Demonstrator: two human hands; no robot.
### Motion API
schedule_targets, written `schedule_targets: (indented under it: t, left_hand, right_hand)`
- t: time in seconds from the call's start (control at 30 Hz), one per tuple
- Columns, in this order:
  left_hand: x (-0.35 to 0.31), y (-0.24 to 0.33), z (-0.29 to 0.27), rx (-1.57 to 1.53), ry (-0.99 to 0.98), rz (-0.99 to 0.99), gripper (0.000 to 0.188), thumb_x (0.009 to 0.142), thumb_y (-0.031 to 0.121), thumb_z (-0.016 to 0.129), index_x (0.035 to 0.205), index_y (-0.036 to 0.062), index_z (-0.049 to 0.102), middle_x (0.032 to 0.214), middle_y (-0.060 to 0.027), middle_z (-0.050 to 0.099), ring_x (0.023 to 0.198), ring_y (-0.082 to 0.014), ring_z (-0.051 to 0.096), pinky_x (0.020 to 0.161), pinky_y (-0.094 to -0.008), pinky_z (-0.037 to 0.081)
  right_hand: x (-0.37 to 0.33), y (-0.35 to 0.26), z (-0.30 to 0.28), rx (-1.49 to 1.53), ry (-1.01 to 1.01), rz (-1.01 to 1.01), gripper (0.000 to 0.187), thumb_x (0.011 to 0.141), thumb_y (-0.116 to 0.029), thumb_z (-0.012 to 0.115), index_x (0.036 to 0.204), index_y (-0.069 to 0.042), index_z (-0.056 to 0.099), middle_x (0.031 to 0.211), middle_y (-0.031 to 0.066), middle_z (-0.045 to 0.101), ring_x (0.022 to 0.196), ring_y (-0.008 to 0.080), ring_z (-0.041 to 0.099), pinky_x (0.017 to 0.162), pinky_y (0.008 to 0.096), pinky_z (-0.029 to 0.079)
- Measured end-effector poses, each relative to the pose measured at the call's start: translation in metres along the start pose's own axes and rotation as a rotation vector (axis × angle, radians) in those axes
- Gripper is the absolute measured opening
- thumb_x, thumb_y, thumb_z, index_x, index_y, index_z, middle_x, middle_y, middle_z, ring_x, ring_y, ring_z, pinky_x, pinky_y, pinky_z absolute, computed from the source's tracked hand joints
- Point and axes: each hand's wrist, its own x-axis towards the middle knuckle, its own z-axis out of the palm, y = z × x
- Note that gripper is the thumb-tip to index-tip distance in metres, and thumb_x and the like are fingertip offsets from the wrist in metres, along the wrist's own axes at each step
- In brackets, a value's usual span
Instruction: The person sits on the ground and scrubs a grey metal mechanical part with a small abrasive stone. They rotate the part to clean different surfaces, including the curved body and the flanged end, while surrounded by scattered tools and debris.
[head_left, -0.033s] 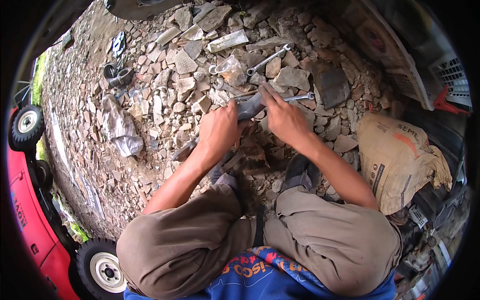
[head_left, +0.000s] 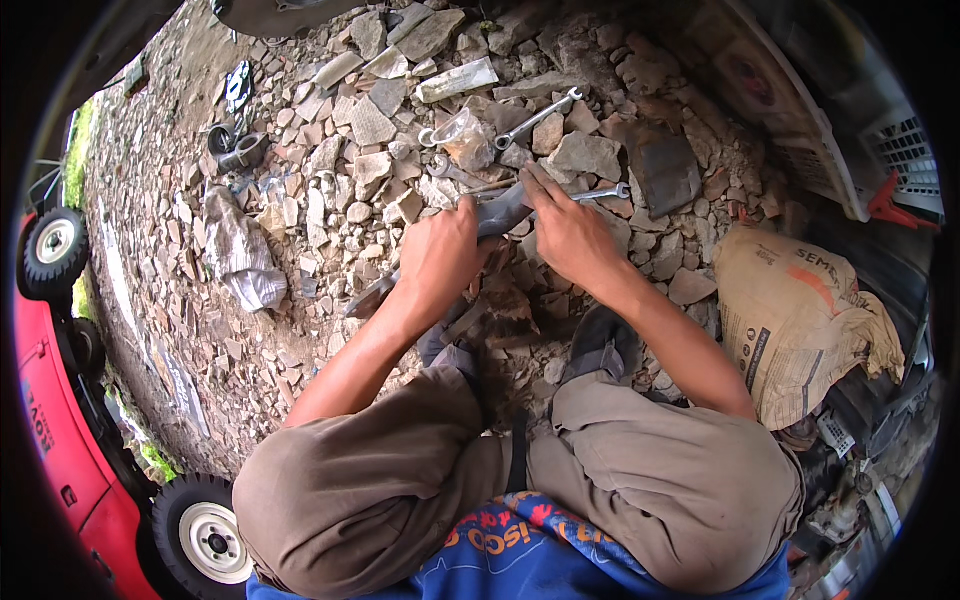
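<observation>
A: Here we squat on the rubble ground (head_left: 300, 330), knees wide, both hands working one long grey metal part (head_left: 500, 212) that lies flat across the stones just ahead of our feet.

B: We note the left hand (head_left: 440, 262) closed over the part's middle, fingers wrapped around it and pressing down. We judge that keeps it steady on uneven rock.

A: Agreed. The right hand (head_left: 565, 230) lies over the part's far end, fingers curled and pointing away from us. Whether it pinches something small there we cannot tell; the fingertips hide it.

B: A combination wrench (head_left: 600, 192) lies touching the right hand's fingertips, its ring end pointing right. Probably kept there for quick reach.

A: A second wrench (head_left: 538, 118) rests further out among the stones, near a clear plastic bag (head_left: 462, 135) and a white tube (head_left: 457, 80).

B: To our left a crumpled grey cloth (head_left: 238, 255) lies well apart from the hands. Beyond it, some dark ring-shaped parts (head_left: 235, 148).

A: On our right a tan sack (head_left: 800, 320) slumps beside our knee. On the left edge, a red machine (head_left: 55, 440) with small wheels (head_left: 205, 535).
</observation>
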Motion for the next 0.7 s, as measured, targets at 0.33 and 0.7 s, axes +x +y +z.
schedule_targets:
  t: [0.33, 0.7]
  left_hand:
    - [-0.012, 0.000, 0.006, -0.005, -0.035, 0.016, 0.051, 0.083, 0.030, 0.085, 0.113, -0.0028, 0.060, 0.078, -0.0246, 0.072, 0.074, -0.0431, 0.073, 0.063, -0.0512, 0.057]
    - [-0.021, 0.007, 0.007, 0.096, -0.069, 0.036, 0.046, 0.083, 0.026, 0.082, 0.115, -0.0008, 0.062, 0.076, -0.0233, 0.071, 0.072, -0.0433, 0.072, 0.062, -0.0508, 0.057]
  right_hand:
    - [-0.013, -0.025, -0.005, -0.119, -0.110, -0.068, 0.057, 0.092, -0.004, 0.053, 0.148, 0.008, 0.048, 0.155, 0.0269, 0.051, 0.083, 0.0424, 0.077, 0.073, 0.0484, 0.064]
    - [-0.028, -0.048, -0.021, -0.271, -0.225, -0.061, 0.059, 0.091, -0.006, 0.055, 0.146, 0.014, 0.046, 0.152, 0.0355, 0.048, 0.077, 0.0392, 0.077, 0.068, 0.0455, 0.064]
